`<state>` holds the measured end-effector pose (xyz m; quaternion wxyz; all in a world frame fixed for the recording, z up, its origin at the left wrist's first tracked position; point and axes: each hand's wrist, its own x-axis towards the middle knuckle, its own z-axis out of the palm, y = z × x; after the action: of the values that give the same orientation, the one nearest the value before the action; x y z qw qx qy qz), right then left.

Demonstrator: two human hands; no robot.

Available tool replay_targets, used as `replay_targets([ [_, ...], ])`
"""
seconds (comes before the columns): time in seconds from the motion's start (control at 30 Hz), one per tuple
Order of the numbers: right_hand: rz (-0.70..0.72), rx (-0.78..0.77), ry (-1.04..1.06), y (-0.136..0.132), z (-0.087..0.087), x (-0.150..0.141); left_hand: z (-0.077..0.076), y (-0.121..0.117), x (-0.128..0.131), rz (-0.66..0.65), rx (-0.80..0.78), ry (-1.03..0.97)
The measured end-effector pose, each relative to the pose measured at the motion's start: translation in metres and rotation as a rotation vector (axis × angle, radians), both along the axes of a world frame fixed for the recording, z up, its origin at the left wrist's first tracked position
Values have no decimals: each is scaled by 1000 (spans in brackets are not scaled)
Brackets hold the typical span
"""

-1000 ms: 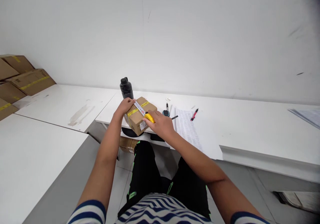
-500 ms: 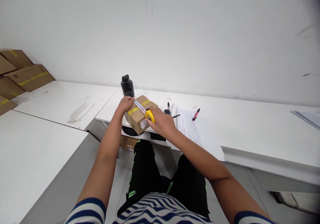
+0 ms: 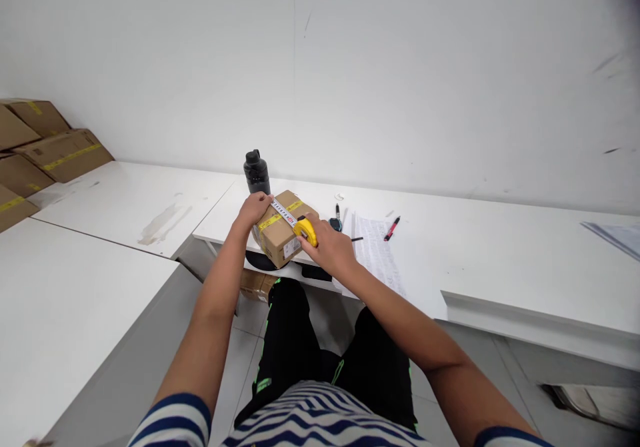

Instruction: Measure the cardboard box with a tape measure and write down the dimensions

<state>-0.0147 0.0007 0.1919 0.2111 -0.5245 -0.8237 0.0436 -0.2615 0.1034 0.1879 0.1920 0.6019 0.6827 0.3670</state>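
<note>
across the yellow-taped brown box (image 3: 279, 233) lies a white tape-measure blade (image 3: 284, 213)

Scene lit brightly and evenly; light source not shown. White wall (image 3: 425, 67) rendered pale grey, far upper right darkened and blurred. Dimmer shade cast beneath tabletop (image 3: 525, 254). Edges stretched, wide-angle. Digits on measuring tape (image 3: 305, 231) partly legible; writing on papers (image 3: 377, 247) too small to be read.

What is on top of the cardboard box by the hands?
Yellow packing tape and, across it, a measuring tape's blade. The left hand covers part of the box; what lies beneath is hidden.
</note>
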Motion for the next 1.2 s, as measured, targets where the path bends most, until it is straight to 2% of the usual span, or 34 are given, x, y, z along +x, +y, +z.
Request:
replay_targets([
  [0.3, -20, 58, 20, -6, -10, -4, -3, -5, -1, 0, 11, -39],
  [0.5, -10, 69, 13, -8, -11, -4, 2, -12, 1, 29, -12, 61],
  [0.63, 11, 61, 94, 0, -15, 1, 9, -17, 2, 74, -50, 150],
  [0.8, -11, 76, 418, 21, -22, 20, 14, -36, -5, 82, -67, 191],
  [0.93, 25, 1, 730, 32, -23, 28, 10, -61, -8, 52, -78, 210],
  [1.0, 32, -35, 831, 32, -25, 21, 6, -69, -3, -22, -4, 137],
  [1.1, -46, -91, 1020, 28, -35, 0, 0, -71, 9, -126, 111, 5],
  [1.2, -145, -144, 1186, 22, -43, -18, -4, -63, 20, -137, 165, -13],
])
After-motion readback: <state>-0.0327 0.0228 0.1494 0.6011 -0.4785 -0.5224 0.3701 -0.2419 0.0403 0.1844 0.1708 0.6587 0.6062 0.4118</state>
